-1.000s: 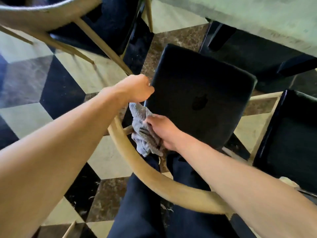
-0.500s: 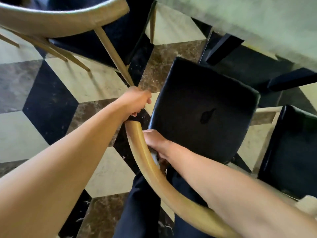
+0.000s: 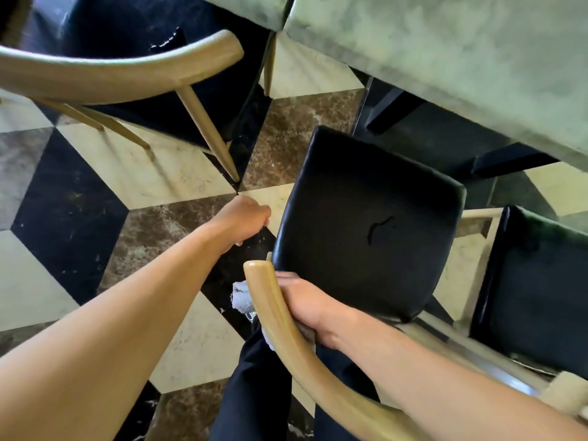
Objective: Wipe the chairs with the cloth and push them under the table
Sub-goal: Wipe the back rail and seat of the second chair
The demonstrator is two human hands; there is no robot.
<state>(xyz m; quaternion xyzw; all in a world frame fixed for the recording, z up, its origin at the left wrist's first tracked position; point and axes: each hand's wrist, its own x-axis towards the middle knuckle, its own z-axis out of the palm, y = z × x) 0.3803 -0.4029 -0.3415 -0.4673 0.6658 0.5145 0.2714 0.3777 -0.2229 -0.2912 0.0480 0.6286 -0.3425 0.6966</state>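
1. Gripping the curved wooden backrest (image 3: 280, 316) of the middle chair, the right hand (image 3: 310, 308) curls its fingers round the rail near its free end, with the grey cloth (image 3: 242, 297) pressed between the hand and the wood.
2. The cloth shows on the far-left side of the rail, just beyond the right hand, and a lighter fold hangs below the rail.
3. The left hand (image 3: 243, 219) sits ahead and to the left of the right hand, apart from the rail end, over the floor (image 3: 178, 173). Its fingers are curled into a loose fist; nothing is visible inside it.
4. The black padded seat (image 3: 366, 227) lies directly ahead of the right hand, its near-left corner touching the rail end.
5. The marble bench (image 3: 445, 58) lies further ahead and to the right of both hands; the far edge of the seat sits close to the bench edge.
6. A second chair (image 3: 127, 71) stands ahead and to the left of the left hand.
7. A third chair seat (image 3: 534, 291) lies to the right of the right forearm.
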